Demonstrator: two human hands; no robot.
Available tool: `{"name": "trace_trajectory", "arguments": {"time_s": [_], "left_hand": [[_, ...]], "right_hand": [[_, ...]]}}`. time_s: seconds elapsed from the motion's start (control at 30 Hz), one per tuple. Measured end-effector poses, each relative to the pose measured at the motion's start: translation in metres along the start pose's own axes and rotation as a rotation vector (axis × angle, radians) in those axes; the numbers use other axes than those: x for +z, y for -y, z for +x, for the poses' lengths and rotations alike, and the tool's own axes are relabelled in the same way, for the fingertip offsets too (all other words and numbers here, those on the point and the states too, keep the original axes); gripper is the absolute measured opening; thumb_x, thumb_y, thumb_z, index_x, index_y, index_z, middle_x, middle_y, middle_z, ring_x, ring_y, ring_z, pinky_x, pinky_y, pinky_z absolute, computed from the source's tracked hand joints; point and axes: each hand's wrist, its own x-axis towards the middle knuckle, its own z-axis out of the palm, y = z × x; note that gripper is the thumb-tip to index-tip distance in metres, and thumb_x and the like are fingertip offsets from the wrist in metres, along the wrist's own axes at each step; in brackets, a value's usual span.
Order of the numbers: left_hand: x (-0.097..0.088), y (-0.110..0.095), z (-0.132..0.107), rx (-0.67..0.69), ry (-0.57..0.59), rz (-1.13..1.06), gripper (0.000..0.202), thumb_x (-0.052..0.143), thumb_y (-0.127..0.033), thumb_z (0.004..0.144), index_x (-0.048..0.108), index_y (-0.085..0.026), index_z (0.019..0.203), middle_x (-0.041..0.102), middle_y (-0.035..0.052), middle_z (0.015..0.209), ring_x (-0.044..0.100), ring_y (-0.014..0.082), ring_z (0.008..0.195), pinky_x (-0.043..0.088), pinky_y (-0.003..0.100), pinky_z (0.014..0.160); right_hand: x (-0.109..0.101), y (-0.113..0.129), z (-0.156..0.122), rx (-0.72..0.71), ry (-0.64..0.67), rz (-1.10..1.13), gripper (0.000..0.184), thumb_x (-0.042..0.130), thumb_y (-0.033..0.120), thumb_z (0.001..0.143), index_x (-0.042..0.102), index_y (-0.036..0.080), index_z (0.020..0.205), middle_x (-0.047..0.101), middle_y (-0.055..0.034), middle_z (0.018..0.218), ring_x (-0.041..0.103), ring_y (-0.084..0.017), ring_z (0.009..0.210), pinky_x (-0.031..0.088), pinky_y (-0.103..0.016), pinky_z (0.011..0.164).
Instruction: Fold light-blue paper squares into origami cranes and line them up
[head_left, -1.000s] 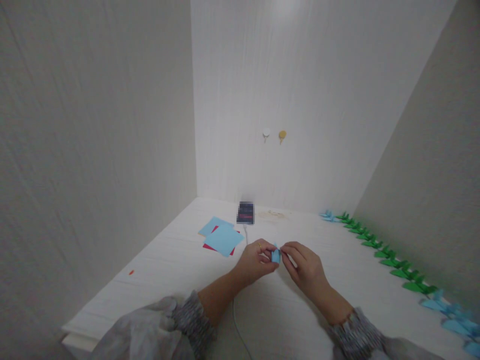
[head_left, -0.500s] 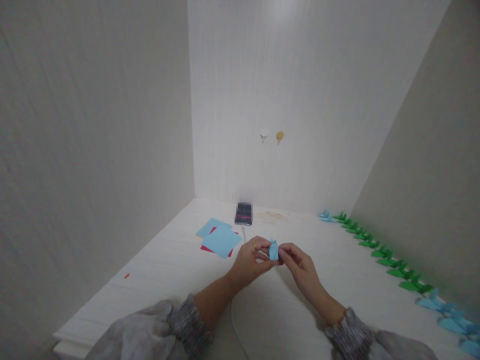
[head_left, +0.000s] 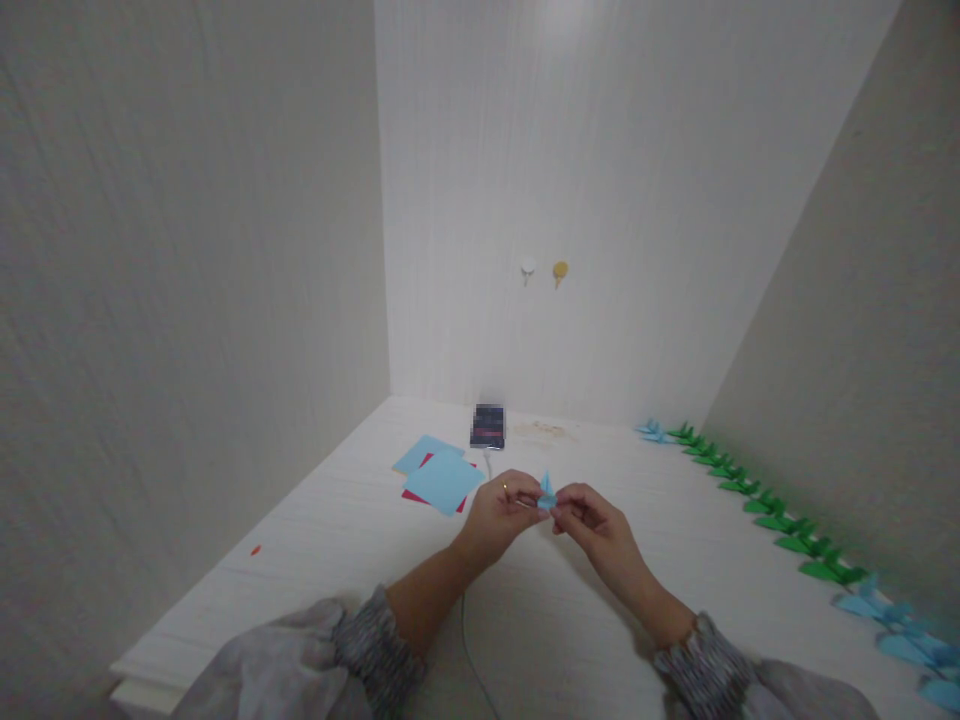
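Observation:
Between my two hands is a small light-blue folded paper piece (head_left: 547, 494), with a thin point sticking up. My left hand (head_left: 504, 512) pinches its left side between thumb and fingers; a ring shows on one finger. On the other side, my right hand (head_left: 592, 518) has thumb and fingertips closed on the right edge of the paper. The fingertips hide part of the folds. Both hands are held above the white table (head_left: 525, 620).
Light-blue paper squares (head_left: 444, 480) lie over red paper at the left. A phone (head_left: 488, 427) with a cable (head_left: 469, 650) stands at the back wall. Green paper cranes (head_left: 772, 520) and blue ones (head_left: 904, 640) line the right edge. An orange scrap (head_left: 256, 550) lies left.
The blue folded paper has turned in my fingers: its broad face showed before, and now a narrow upright point shows above a low base. Both hands have shifted only slightly.

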Motion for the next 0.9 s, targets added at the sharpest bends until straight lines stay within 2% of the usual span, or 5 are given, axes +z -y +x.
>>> {"name": "trace_trajectory", "arguments": {"time_s": [0.27,0.4,0.53,0.67,0.9], "left_hand": [[-0.001,0.006,0.001,-0.078,0.014,-0.061,0.021,0.067,-0.025,0.053,0.058,-0.013,0.068,0.054,0.0022,0.071,0.052,0.0108,0.064,0.041,0.024,0.061],[-0.002,0.001,0.0,-0.049,0.017,-0.029,0.017,0.066,-0.024,0.054,0.062,-0.014,0.066,0.054,0.0031,0.071,0.051,0.0119,0.067,0.041,0.024,0.063],[-0.002,-0.005,0.001,-0.013,0.028,-0.017,0.011,0.065,-0.023,0.057,0.063,-0.015,0.064,0.052,0.0032,0.072,0.05,0.0123,0.07,0.039,0.024,0.065],[-0.003,-0.005,0.001,-0.036,0.025,-0.033,0.011,0.066,-0.022,0.055,0.064,-0.015,0.063,0.051,0.0034,0.074,0.05,0.0125,0.071,0.039,0.024,0.065],[-0.005,-0.008,0.0,-0.056,0.067,-0.066,0.012,0.062,-0.018,0.058,0.065,-0.016,0.07,0.051,0.0049,0.083,0.05,0.0138,0.078,0.04,0.024,0.067]], "right_hand": [[0.001,0.01,-0.002,0.06,0.081,0.06,0.013,0.051,0.031,0.073,0.05,0.018,0.075,0.054,0.0007,0.059,0.053,-0.012,0.057,0.042,-0.025,0.056],[0.001,0.007,-0.001,0.07,0.12,0.106,0.016,0.05,0.032,0.073,0.052,0.017,0.076,0.057,-0.0006,0.058,0.054,-0.013,0.056,0.042,-0.026,0.057],[0.002,0.001,-0.002,0.07,0.061,0.14,0.012,0.052,0.028,0.072,0.054,0.016,0.075,0.058,-0.0002,0.056,0.054,-0.013,0.055,0.041,-0.026,0.059],[0.004,-0.004,-0.002,0.077,0.006,0.188,0.01,0.052,0.025,0.071,0.055,0.016,0.072,0.058,0.0002,0.056,0.053,-0.012,0.055,0.04,-0.025,0.059],[0.008,-0.002,-0.003,0.061,-0.014,0.234,0.009,0.052,0.026,0.072,0.053,0.017,0.072,0.058,0.0,0.06,0.054,-0.013,0.058,0.041,-0.026,0.06]]}}
